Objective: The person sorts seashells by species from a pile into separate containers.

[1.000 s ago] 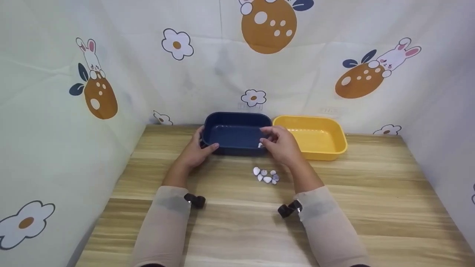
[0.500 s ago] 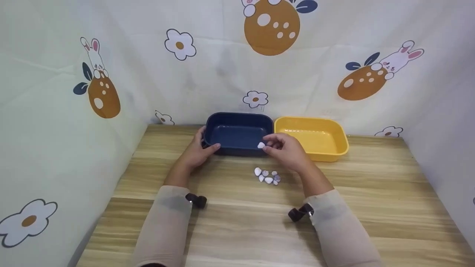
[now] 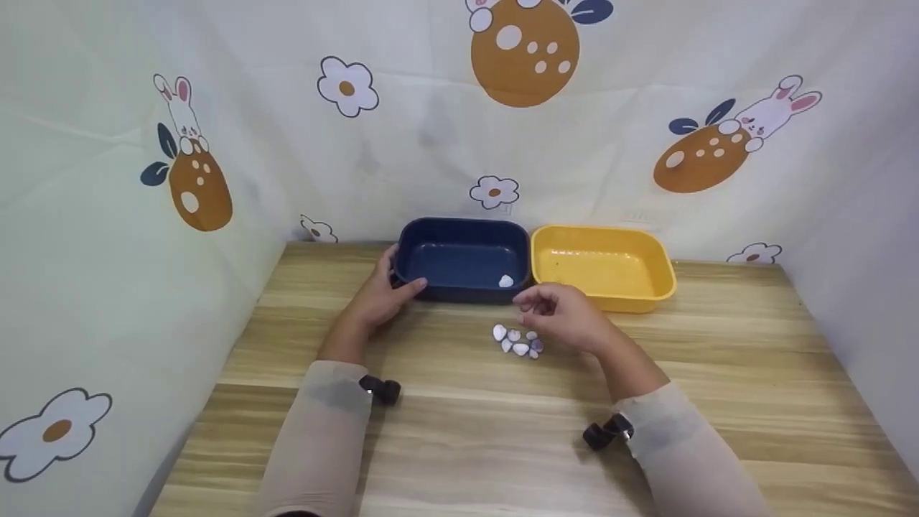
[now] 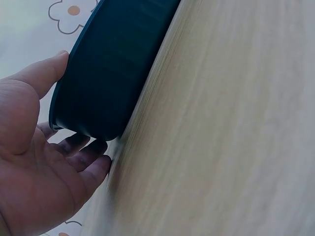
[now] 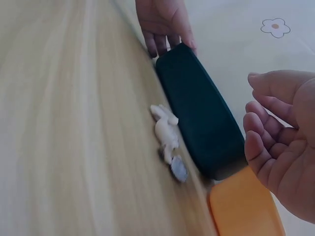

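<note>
My left hand [image 3: 378,291] grips the left end of a dark blue plastic bin [image 3: 459,294], its thumb on the front rim. In the left wrist view the fingers [image 4: 93,172] curl round the bin's end, close to the tabletop. A white seashell [image 3: 506,281] lies inside the bin at the front right corner. My right hand [image 3: 563,314] hovers in front of the bins with loosely bent fingers and nothing between them. Just left of it, several small white and grey seashells [image 3: 520,349] lie on the table; one shows ridges in the right wrist view.
A yellow bin [image 3: 610,276] stands against the blue bin's right side, with a tiny dark speck inside. Behind both rises a cloth backdrop [image 3: 402,151] printed with flowers and rabbits. The wood-grain table [image 3: 459,431] stretches out in front.
My right hand has let go of the white seashell in the blue bin and moved back and right, towards the shells on the table. The left hand stays in place.
</note>
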Demonstrator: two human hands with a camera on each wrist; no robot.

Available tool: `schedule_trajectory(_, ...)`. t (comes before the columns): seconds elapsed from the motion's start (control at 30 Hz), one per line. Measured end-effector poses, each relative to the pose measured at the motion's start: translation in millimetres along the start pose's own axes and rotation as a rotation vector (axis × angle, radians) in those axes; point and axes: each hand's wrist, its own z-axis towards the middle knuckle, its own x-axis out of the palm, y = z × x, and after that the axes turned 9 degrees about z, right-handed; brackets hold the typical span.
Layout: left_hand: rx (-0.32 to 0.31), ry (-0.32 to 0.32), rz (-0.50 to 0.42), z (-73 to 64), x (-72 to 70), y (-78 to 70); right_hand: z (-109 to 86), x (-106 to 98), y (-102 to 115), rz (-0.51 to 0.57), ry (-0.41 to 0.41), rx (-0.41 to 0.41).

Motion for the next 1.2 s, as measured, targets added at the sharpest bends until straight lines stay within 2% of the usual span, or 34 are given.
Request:
schedule_trajectory(0.27, 0.007, -0.004, 0.025, 0.1, 1.5, 0.5, -13.4, -12, -12, -0.027, 0.004, 0.050)
schedule_trajectory(0.53, 0.021, 0.001, -0.001, -1.6, 1.1, 2.0, -12.1, -17, -23, -0.059, 0.060, 0.090)
schedule_trajectory(0.77, 0.021, -0.002, 0.001, -1.3, 1.1, 1.9, -9.8, -20, -36, -0.135, 0.164, 0.062)
schedule_trajectory(1.0, -0.003, 0.002, 0.009, -0.1, 0.5, 0.4, -9.4, -20, -44, -0.192, 0.213, 0.046)
schedule_trajectory(1.2, 0.012, -0.003, 0.024, -0.5, 0.5, 1.3, -10.8, -17, -45, -0.254, 0.224, -0.002)
